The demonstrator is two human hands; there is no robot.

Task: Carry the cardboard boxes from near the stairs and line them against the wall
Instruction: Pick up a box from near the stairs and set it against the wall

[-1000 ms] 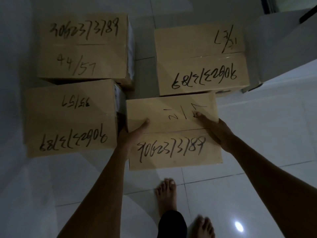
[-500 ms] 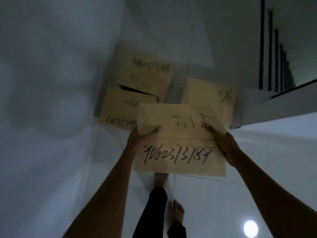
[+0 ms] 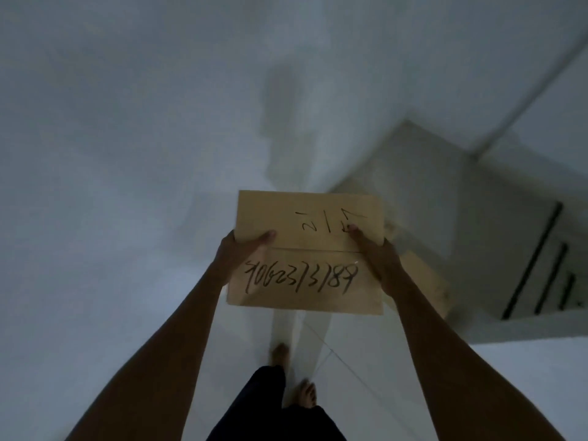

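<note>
I hold a brown cardboard box (image 3: 305,224) up in front of me, its top marked with black handwritten numbers. My left hand (image 3: 237,249) grips its left side with the thumb on top. My right hand (image 3: 377,259) grips its right side, thumb on the lid. Part of another cardboard box (image 3: 426,281) shows on the floor just behind my right wrist. The other boxes are out of view.
A pale wall (image 3: 127,122) fills the left and upper view. The white stair base with dark railing bars (image 3: 534,262) stands at the right. White tiled floor (image 3: 366,361) lies below, with my bare feet (image 3: 280,353) on it.
The box has been lifted off the floor from beside the other boxes. I have turned left toward the wall, so the box group has left the view.
</note>
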